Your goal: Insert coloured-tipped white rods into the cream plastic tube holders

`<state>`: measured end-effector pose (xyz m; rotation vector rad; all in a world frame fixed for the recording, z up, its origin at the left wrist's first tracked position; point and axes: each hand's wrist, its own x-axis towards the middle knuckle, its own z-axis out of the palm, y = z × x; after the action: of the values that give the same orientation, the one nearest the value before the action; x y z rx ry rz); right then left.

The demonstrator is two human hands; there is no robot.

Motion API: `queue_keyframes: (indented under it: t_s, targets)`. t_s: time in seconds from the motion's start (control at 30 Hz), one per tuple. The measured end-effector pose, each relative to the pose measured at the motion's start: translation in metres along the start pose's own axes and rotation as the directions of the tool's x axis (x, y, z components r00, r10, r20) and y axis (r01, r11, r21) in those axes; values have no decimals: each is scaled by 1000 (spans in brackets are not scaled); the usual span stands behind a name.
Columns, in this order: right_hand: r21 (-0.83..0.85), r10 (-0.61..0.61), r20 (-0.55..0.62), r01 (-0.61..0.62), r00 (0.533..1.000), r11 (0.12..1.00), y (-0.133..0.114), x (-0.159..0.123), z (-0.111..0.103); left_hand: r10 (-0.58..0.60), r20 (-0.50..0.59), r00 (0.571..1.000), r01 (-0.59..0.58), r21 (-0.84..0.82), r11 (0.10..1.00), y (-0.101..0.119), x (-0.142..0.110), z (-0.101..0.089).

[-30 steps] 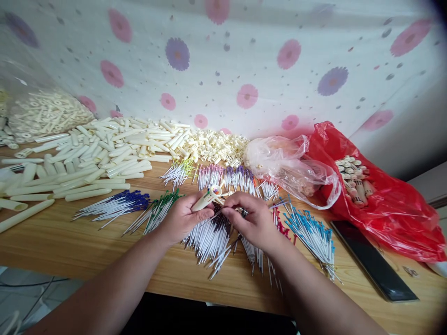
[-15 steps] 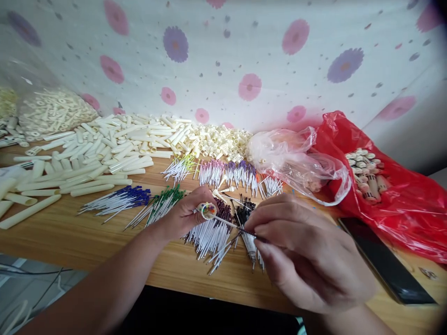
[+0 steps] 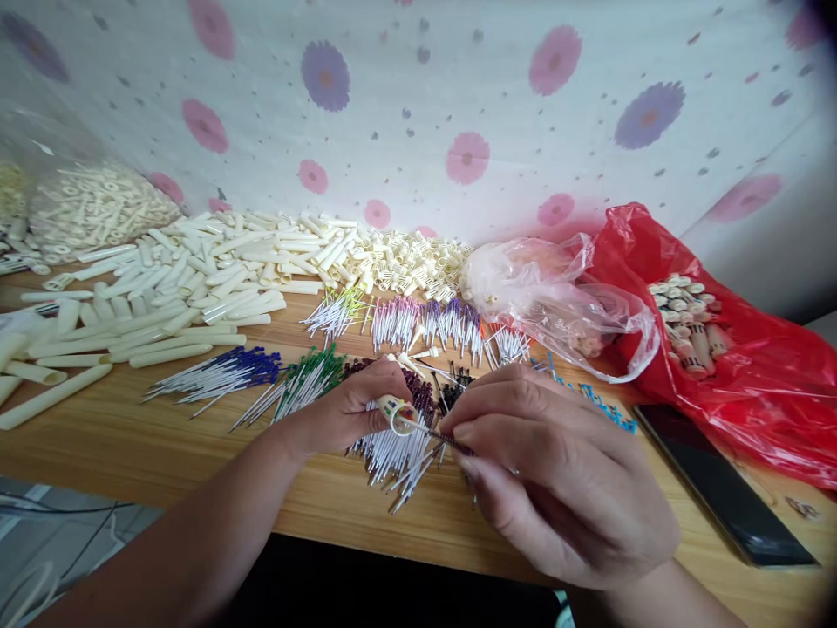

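My left hand (image 3: 353,403) is closed round a short cream slotted pen barrel (image 3: 395,413), its open end turned toward my right hand. Several coloured bits show inside that opening. Between thumb and fingers, my right hand (image 3: 562,475) pinches a thin white pen refill (image 3: 425,429) with a dark spring-like section. The refill's far end is at the mouth of the barrel; how deep it reaches is hard to see. Beneath the hands lie refills with dark maroon tips (image 3: 392,449) and refills with black tips (image 3: 454,388), the latter partly hidden by my right hand.
Refills with blue tips (image 3: 228,373) and green tips (image 3: 310,379) lie left. Behind are cream tubes (image 3: 228,262) and slotted barrels (image 3: 418,262). A clear bag (image 3: 542,279), red bag (image 3: 772,375), black phone-like slab (image 3: 725,488) and light-blue-tipped refills (image 3: 608,408) lie right.
My right hand has moved left and slightly down, bringing the refill closer to the barrel. The barrel has tilted and shifted slightly right. More light-blue-tipped refills now show behind my right hand.
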<state>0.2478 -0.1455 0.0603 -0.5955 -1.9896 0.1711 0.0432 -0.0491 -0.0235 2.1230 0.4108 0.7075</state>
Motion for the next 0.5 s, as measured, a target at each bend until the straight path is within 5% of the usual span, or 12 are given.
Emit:
queue_keyframes:
  t_s: [0.23,0.5]
  targets:
    - [-44,-1,95,5,995,999,9,-1,6,-27,37,999,25,48,999,0,1,0]
    - [-300,96,170,-42,981,953,29,-7,14,-56,-60,997,58,37,998,-2,-4,0]
